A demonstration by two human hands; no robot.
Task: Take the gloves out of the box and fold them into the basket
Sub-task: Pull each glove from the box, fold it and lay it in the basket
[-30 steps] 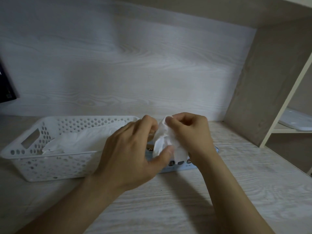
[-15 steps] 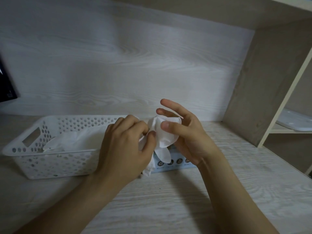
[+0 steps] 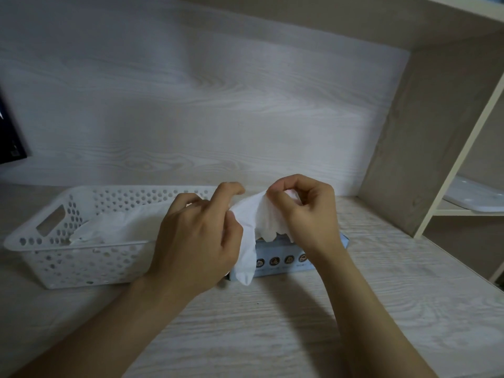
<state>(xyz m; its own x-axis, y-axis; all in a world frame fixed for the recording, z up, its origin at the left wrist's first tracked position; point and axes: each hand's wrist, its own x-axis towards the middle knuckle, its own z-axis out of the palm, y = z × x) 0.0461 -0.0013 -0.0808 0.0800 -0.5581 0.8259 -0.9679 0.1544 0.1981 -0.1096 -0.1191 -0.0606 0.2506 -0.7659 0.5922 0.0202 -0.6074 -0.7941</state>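
A white glove hangs between my two hands above the light blue glove box. My left hand pinches its left edge and my right hand pinches its upper right edge with curled fingers. The glove's fingers dangle down in front of the box. The box lies on the desk, mostly hidden behind my hands. To the left stands the white perforated basket, with folded white gloves lying inside it.
The pale wooden desk runs toward me. A wooden shelf side panel rises at the right, with a white tray on a shelf beyond it. A dark screen edge shows at the far left.
My hands have drawn apart and spread the glove wider. My right hand's fingers, straight half a second ago, now curl round the glove's edge. The glove's fingers hang lower.
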